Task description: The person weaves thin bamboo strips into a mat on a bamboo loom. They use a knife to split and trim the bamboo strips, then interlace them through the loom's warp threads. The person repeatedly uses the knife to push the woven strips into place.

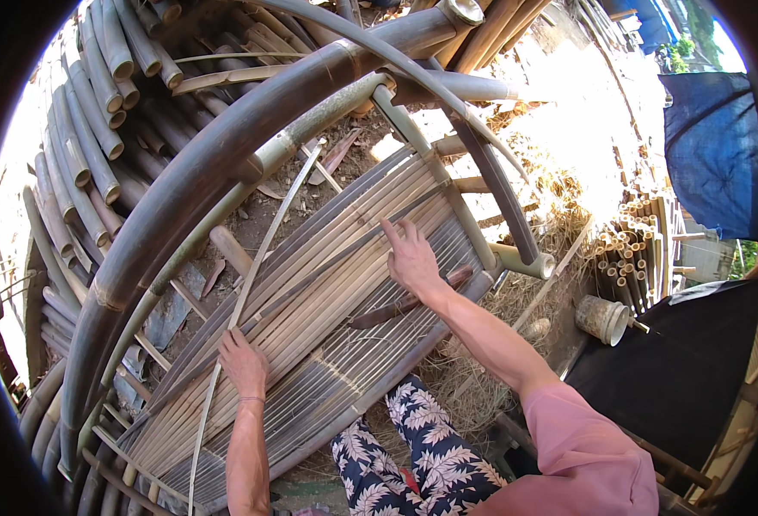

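A long bamboo bench [344,378] with a slatted seat lies in front of me. Several pale bamboo slats [319,297] lie side by side on its thin crosspieces, with one dark bamboo strip [327,273] lengthwise over them. My left hand [243,365] is closed at the dark strip's nearer left part, where a long pale bamboo strip [263,249] crosses it; which strip it grips is partly hidden. My right hand [415,261] has its fingers spread, fingertips on the slats by the dark strip. Beside it lies a knife-like tool [409,301] with a brown handle.
The bench's thick curved dark bamboo rail [181,172] arches along the far left. Stacked bamboo poles [86,129] fill the upper left. On the right are a whitish bucket [602,319], bundled cut bamboo [637,245], a blue tarp [714,146] and a black sheet [662,378]. Straw-like shavings [482,370] cover ground nearby.
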### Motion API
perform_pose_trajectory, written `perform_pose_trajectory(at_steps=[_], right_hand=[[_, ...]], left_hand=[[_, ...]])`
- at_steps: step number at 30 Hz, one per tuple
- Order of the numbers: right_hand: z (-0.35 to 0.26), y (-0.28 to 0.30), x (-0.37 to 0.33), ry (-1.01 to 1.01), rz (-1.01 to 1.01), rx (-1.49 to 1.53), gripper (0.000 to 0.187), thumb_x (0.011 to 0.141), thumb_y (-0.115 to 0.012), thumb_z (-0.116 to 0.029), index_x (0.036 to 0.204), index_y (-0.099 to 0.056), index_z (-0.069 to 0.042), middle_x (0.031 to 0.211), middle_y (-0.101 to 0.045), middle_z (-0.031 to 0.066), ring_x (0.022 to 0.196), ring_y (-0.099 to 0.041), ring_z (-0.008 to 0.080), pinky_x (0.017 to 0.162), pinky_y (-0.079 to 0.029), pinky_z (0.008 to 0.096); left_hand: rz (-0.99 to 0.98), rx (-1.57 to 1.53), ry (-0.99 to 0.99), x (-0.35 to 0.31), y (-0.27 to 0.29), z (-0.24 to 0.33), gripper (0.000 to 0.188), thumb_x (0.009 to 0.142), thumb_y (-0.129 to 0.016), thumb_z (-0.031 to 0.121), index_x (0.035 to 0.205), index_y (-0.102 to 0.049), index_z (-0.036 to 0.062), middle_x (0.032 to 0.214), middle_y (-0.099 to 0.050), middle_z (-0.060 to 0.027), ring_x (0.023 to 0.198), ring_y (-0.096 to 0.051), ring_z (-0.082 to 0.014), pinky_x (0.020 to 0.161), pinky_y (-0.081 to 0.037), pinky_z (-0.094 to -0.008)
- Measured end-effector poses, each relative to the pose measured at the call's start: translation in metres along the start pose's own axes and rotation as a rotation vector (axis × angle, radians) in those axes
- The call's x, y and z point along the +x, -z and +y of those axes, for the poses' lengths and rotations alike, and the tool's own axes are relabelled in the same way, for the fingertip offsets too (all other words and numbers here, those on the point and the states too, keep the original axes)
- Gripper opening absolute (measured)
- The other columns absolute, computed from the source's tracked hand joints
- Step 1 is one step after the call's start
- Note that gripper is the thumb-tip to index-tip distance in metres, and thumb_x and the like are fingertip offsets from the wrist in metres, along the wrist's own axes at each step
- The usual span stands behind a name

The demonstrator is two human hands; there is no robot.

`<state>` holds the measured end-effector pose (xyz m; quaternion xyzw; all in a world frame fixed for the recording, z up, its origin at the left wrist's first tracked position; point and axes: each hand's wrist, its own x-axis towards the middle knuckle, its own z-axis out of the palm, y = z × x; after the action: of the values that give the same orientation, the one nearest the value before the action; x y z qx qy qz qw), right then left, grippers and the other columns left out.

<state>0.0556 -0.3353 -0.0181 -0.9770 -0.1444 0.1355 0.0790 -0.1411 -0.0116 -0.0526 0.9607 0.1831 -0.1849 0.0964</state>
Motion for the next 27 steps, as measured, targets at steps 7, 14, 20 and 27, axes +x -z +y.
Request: perform_pose_trajectory(at_steps=[7, 14, 20, 27], right_hand=[[0.012, -0.041, 0.062, 0.149, -0.040, -0.156, 0.022, 0.078, -0.059, -0.005, 0.101, -0.057, -0.007, 0.101, -0.056, 0.0120, 0.091, -0.060, 0.0319, 0.075, -0.052, 0.0414], [-0.022, 0.005, 0.099, 0.272, 0.305, -0.003, 0.032, 0.080, -0.059, -0.005, 0.111, -0.058, -0.007, 0.114, -0.055, 0.0122, 0.094, -0.057, 0.0307, 0.081, -0.050, 0.0399], [-0.040, 0.003, 0.113, 0.199, 0.395, -0.095, 0.031, 0.082, -0.063, -0.011, 0.112, -0.060, -0.012, 0.116, -0.053, 0.0095, 0.098, -0.055, 0.0292, 0.083, -0.048, 0.0422], [-0.047, 0.010, 0.108, 0.260, 0.494, -0.121, 0.042, 0.082, -0.062, -0.011, 0.123, -0.057, -0.014, 0.122, -0.054, 0.0118, 0.119, -0.048, 0.0367, 0.100, -0.040, 0.0472]], left_hand=[[0.195, -0.195, 0.203, -0.016, -0.018, -0.025, 0.064, 0.076, -0.065, 0.002, 0.133, -0.037, -0.0029, 0.134, -0.040, -0.0237, 0.121, -0.041, -0.0404, 0.102, -0.036, -0.0475], [0.072, -0.203, 0.149, -0.061, -0.050, -0.053, 0.045, 0.080, -0.062, 0.001, 0.123, -0.050, -0.0003, 0.128, -0.046, -0.0220, 0.116, -0.044, -0.0405, 0.097, -0.040, -0.0464], [0.043, -0.288, -0.191, -0.068, -0.008, -0.036, 0.049, 0.080, -0.065, 0.008, 0.126, -0.051, 0.0010, 0.130, -0.047, -0.0182, 0.120, -0.043, -0.0398, 0.101, -0.038, -0.0483], [0.006, -0.062, -0.078, 0.069, 0.088, -0.048, 0.043, 0.088, -0.064, 0.036, 0.113, -0.058, 0.0012, 0.117, -0.055, -0.0188, 0.109, -0.052, -0.0362, 0.089, -0.043, -0.0449]])
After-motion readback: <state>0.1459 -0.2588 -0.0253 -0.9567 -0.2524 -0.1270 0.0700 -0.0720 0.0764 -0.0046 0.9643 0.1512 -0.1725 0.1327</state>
